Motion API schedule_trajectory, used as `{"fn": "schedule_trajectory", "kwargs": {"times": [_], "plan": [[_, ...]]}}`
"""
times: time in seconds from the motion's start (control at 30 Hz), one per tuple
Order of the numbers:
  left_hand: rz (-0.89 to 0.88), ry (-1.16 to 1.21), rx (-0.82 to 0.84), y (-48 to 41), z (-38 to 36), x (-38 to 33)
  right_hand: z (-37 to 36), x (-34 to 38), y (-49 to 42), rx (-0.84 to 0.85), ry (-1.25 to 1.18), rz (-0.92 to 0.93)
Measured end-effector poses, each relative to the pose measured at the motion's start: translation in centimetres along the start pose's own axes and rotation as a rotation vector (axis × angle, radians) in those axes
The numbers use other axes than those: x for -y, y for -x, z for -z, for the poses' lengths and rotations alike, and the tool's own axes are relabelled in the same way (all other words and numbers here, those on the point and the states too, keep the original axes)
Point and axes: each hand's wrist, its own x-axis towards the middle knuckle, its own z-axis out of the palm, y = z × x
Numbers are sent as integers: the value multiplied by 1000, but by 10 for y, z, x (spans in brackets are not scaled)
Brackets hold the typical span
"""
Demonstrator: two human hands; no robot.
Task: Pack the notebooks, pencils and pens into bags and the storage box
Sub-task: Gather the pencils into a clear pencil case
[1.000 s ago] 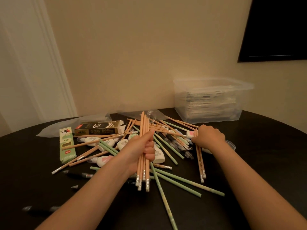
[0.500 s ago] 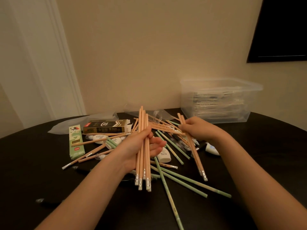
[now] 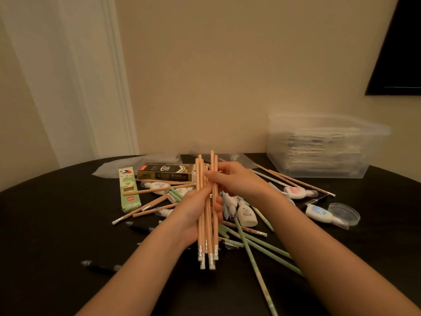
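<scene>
Right hand (image 3: 237, 179), off the pile at 2 o'clock half a second ago, now pinches extra pencils onto the wooden pencil bundle (image 3: 207, 210) fisted upright by left hand (image 3: 196, 215) at table (image 3: 45, 224) centre, so bagging seems next; storage box (image 3: 323, 147) at 1 o'clock.

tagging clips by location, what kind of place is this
Probably a room in a home: a dark round table against a plain painted wall, white door trim, and a clear storage box beside scattered stationery.
</scene>
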Motion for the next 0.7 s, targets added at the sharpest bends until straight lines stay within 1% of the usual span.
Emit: {"fn": "schedule_trajectory", "kwargs": {"times": [0.07, 0.17, 0.23, 0.3, 0.4, 0.47, 0.6, 0.7], "plan": [[30, 51, 3, -3, 2, -2, -2, -3, -4, -50, 77, 4], [43, 83, -15, -6, 7, -4, 14, -17, -11, -160, 168, -58], [48, 114, -29, -7, 9, -7, 33, -35, -16, -233, 354, -104], [48, 148, -44, -7, 10, -9, 52, -53, -21, -261, 575, -168], [28, 158, -57, -8, 12, -10, 67, -68, -24, -204, 814, -262], [23, 158, -59, -9, 16, -10, 69, -71, -26, -147, 918, -284], [24, 180, -58, -13, 20, -11, 66, -70, -33, -120, 984, -283], [26, 186, -57, -14, 21, -11, 65, -67, -37, -50, 990, -331]]}}
